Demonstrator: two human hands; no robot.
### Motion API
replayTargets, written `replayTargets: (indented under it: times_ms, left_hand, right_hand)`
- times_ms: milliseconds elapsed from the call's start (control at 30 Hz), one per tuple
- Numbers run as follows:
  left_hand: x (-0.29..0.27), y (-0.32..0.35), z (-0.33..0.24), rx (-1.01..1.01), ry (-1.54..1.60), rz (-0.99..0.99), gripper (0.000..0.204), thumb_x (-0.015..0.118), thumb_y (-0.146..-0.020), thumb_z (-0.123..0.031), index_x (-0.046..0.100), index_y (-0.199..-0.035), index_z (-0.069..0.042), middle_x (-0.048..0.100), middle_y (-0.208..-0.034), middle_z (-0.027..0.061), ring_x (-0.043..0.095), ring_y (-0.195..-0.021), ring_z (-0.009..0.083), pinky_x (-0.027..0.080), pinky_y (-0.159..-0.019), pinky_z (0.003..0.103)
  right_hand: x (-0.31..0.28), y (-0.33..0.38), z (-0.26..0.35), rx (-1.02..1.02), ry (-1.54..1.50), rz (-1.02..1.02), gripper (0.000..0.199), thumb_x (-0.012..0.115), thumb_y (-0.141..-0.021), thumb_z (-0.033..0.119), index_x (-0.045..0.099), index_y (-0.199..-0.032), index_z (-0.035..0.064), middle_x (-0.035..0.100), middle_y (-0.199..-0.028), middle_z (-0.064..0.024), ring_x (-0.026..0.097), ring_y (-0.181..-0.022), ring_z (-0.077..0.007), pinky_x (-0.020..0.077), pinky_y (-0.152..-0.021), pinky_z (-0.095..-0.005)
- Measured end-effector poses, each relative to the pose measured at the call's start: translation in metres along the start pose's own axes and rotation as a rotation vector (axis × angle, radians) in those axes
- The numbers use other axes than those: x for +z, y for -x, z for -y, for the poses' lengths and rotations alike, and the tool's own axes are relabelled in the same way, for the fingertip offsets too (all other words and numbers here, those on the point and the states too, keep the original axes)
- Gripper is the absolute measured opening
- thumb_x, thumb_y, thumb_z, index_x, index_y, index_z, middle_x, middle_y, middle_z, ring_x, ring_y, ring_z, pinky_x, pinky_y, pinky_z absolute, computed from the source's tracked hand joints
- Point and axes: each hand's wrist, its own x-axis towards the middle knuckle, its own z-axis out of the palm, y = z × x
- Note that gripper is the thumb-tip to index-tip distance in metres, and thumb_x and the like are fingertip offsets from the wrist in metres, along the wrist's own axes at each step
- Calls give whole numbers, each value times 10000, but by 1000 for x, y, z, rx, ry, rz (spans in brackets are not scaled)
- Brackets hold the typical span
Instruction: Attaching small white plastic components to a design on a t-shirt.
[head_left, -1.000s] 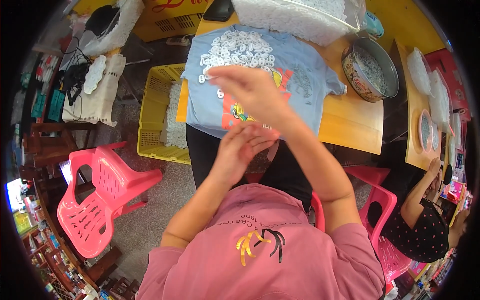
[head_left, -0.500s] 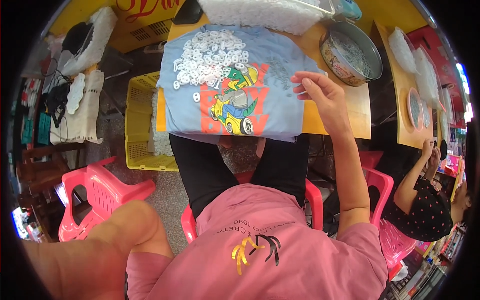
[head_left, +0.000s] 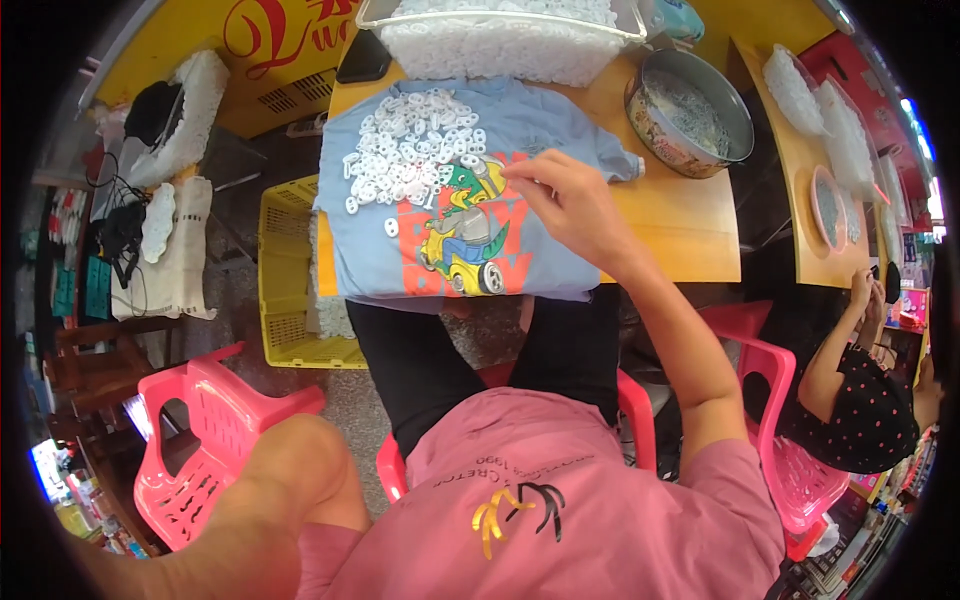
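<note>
Sits in one pink chair [head_left: 640, 425], nearer the body than the fingers. Bends one left arm [head_left: 300, 475] off toward the lower left, left hand out of view; cannot tell how wide or narrow. Counts two more pink chairs: one farther left of the fingers [head_left: 225, 400], one to the right [head_left: 775, 420]. Holds one right hand [head_left: 575, 200] over one blue shirt [head_left: 375, 265], thumb and fingertips [head_left: 520, 172] drawn narrow — cannot tell whether gripping anything or not. Shows one green figure on one yellow scooter in the shirt's print [head_left: 460, 235], left of the fingertips and nearer. Heaps white two-holed pieces [head_left: 405, 145] on the shirt, left of the fingertips, too many to count, with one clearly apart on the near side [head_left: 391, 227]. Scatters small metal pieces [head_left: 545, 140] just beyond the fingers, too small to count. Beyond, on one table [head_left: 690, 225], adds one round tin [head_left: 655, 128] to the right, one full bin [head_left: 490, 55] straight ahead, one flat black device [head_left: 363, 62] to the left.
</note>
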Motion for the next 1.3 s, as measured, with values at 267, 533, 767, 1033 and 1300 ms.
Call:
replayTargets:
  times_ms: [267, 533, 767, 1033, 1300]
  left_hand:
    - [-23, 2, -6, -39, 167, -122, 651, 625, -825, -563, 541, -1313, -141, 169, -1557, 268, 92, -1447, 475, -10, -1191, 558]
    - [48, -4, 77, -49, 267, -290, 733, 592, -840, -611, 525, -1318, -59, 163, -1546, 307, 88, -1442, 496, -13, -1184, 582]
    - [33, 40, 142, -482, 406, -46, 428, 538, -941, -498, 610, -1029, -84, 322, -1494, 265, 315, -1374, 443, 203, -1155, 540]
    - [44, 119, 209, -958, -129, -21, 148, 563, -979, -99, 591, -1091, -7, 662, -924, 54, 601, -759, 79, 484, -675, 225]
    - [85, 133, 222, -1086, 43, -4, 179, 621, -961, -145, 615, -1065, 1, 658, -885, 61, 604, -739, 95, 483, -664, 229]
  right_hand:
    - [41, -42, -10, -135, 323, 97, 129, 657, -851, 151, 725, -959, 126, 626, -913, -77, 648, -805, -292, 513, -680, -397]
    - [54, -62, -8, -194, 405, 188, 128, 686, -833, 185, 738, -938, 135, 618, -896, -76, 654, -817, -283, 518, -674, -405]
    - [52, -71, -15, -238, 465, 183, 122, 682, -834, 201, 733, -911, 121, 611, -885, -72, 657, -786, -279, 521, -673, -404]
    - [29, -50, -7, 9, 34, 114, 148, 667, -872, 192, 708, -947, 71, 632, -832, -39, 627, -714, -179, 489, -637, -316]
    - [-6, -12, 30, 457, -640, 235, 262, 654, -924, 254, 670, -977, -3, 577, -750, 41, 516, -723, -48, 418, -618, -214]
